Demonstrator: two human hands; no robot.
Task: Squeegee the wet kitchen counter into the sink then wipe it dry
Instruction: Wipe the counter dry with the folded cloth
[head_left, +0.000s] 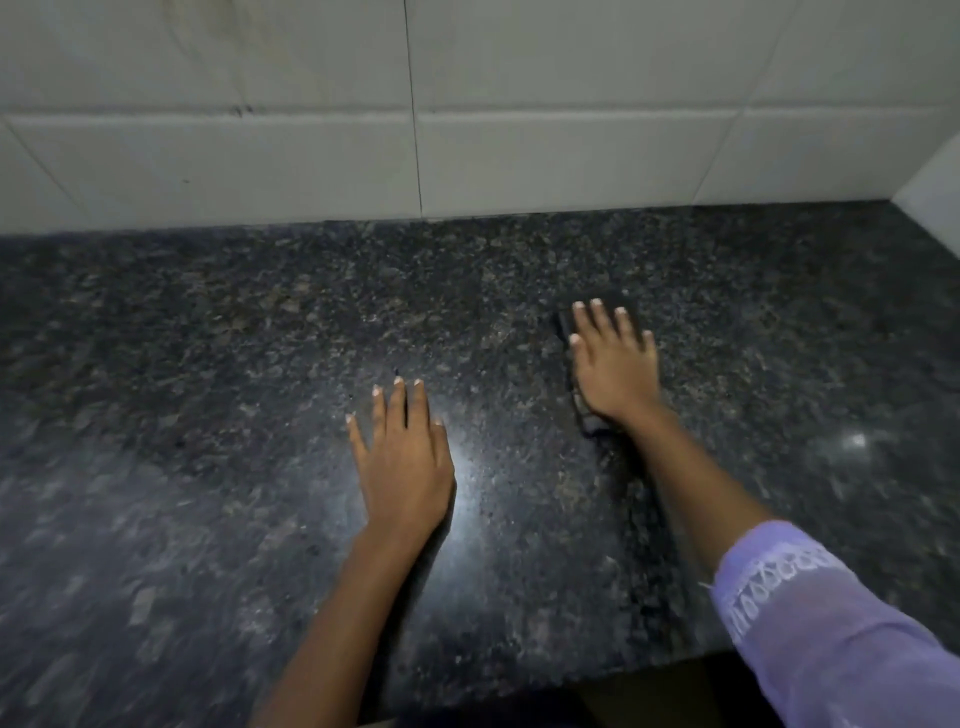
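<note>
Head view shows the right hand (613, 364) pressed flat, fingers (602, 319) spread, on a dark cloth (569, 325) lying under them on the desk (208, 338). Left hand (402, 462) lies open on the desk.
</note>
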